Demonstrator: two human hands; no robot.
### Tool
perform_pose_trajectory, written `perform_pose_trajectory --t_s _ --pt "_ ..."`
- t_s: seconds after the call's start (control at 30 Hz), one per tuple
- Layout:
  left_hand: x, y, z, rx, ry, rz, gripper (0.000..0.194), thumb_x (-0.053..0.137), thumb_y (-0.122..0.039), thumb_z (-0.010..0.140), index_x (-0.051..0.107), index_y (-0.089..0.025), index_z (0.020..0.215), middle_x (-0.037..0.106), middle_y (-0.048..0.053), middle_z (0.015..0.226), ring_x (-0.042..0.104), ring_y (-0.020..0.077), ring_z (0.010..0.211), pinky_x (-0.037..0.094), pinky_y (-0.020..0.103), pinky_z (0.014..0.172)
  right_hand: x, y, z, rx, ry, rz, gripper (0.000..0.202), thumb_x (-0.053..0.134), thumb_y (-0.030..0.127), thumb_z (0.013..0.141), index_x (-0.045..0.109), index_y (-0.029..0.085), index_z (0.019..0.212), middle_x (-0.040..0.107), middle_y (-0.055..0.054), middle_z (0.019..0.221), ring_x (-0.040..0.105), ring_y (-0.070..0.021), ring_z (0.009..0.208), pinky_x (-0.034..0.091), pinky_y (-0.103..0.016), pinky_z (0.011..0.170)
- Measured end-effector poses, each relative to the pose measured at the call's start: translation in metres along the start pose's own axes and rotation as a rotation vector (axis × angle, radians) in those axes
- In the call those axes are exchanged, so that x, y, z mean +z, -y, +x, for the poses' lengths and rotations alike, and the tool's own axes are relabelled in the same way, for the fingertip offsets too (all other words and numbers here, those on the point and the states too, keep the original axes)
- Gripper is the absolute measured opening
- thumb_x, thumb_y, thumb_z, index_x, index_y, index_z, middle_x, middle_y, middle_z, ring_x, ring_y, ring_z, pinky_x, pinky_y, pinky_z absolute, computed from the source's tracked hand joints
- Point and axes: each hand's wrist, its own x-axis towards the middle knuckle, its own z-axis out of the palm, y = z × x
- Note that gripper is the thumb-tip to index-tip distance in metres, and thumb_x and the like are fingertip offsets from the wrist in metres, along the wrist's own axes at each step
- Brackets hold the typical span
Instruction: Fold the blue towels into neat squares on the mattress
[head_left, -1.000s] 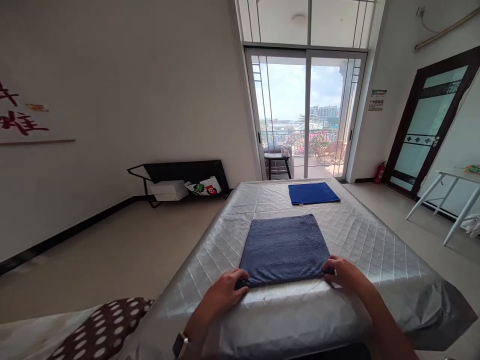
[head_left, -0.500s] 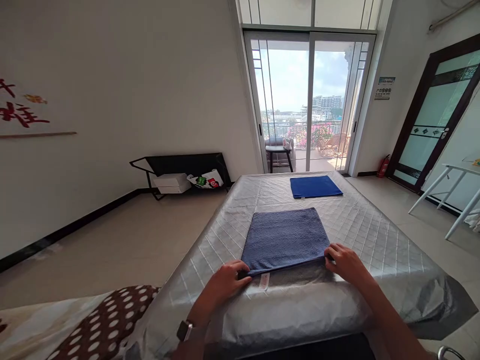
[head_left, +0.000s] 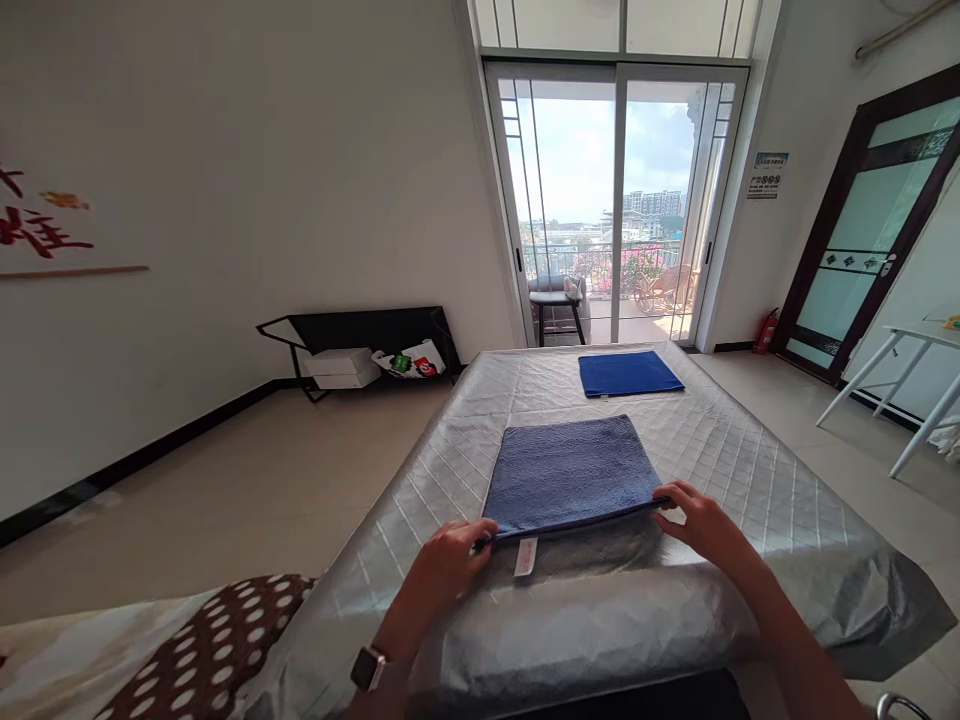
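A greyish-blue towel [head_left: 570,470] lies spread on the silver quilted cover [head_left: 600,600], its near edge raised a little. My left hand [head_left: 454,555] pinches the near left corner between thumb and fingers. At the near right corner, my right hand [head_left: 690,515] grips the edge in the same way, fingers closed on it. A white tag [head_left: 526,556] hangs from the near edge, close to my left hand. Farther back on the cover lies a folded bright blue cloth [head_left: 630,373], apart from both hands.
A brown blanket with white dots [head_left: 217,640] is at the lower left. By the left wall stands a black frame [head_left: 367,330] with white boxes [head_left: 341,367] and a printed bag [head_left: 411,360]. A white table [head_left: 922,345] stands right; a sliding glass door [head_left: 619,200] is behind.
Both hands have raised the towel's near edge slightly off the cover, and the tag now hangs more freely. The bright blue cloth has stayed in place.
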Motion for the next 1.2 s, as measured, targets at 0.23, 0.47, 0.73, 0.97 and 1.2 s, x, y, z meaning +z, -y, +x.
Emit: perform_pose_trajectory --t_s 0.23,0.47,0.73,0.97,1.2 --pt "-0.006 0.005 -0.002 0.138 -0.164 0.044 0.022 0.054 -0.027 0.090 0.074 -0.027 0.099 0.079 0.005 0.099 0.072 0.0251 0.100 0.054 0.036 0.093 -0.014 0.002 -0.002 0.006 -0.101 -0.048 0.026 0.046 0.036 0.104 0.070 0.027 0.106 0.076 -0.007 0.103 0.073 -0.0216 0.093 0.060 -0.037 0.085" --pt "-0.031 -0.010 -0.016 0.300 -0.364 0.120 0.032 0.043 -0.033 0.100 0.073 -0.024 0.103 0.079 0.007 0.096 0.073 0.0247 0.097 0.056 0.039 0.095 -0.037 0.013 -0.009 -0.118 -0.289 -0.114 0.033 0.043 0.043 0.106 0.072 0.027 0.109 0.078 -0.005 0.103 0.075 -0.0200 0.090 0.063 -0.033 0.079" --pt "-0.058 -0.032 -0.040 0.472 -0.633 0.044 0.024 0.050 -0.028 0.101 0.067 -0.029 0.119 0.078 0.002 0.103 0.073 0.0204 0.095 0.056 0.034 0.093 -0.069 0.031 -0.021 -0.241 -0.511 -0.178 0.024 0.053 0.029 0.102 0.072 0.031 0.116 0.078 -0.002 0.101 0.076 -0.0166 0.082 0.064 -0.027 0.074" --pt "-0.095 -0.042 -0.033 0.493 -0.642 0.036 0.024 0.054 -0.032 0.099 0.068 -0.035 0.117 0.079 -0.002 0.091 0.073 0.0194 0.079 0.061 0.032 0.078 -0.114 0.047 -0.018 -0.309 -0.534 -0.183 0.029 0.055 0.025 0.101 0.070 0.035 0.123 0.078 0.000 0.098 0.074 -0.0138 0.075 0.061 -0.024 0.068" --pt "-0.145 -0.059 -0.023 0.382 -0.744 0.002 0.036 0.057 -0.036 0.095 0.063 -0.055 0.125 0.077 -0.010 0.082 0.069 0.0173 0.058 0.058 0.032 0.052 -0.181 0.068 -0.011 -0.363 -0.578 -0.230 0.025 0.053 0.022 0.101 0.069 0.039 0.112 0.075 0.002 0.108 0.069 -0.0114 0.065 0.058 -0.024 0.056"
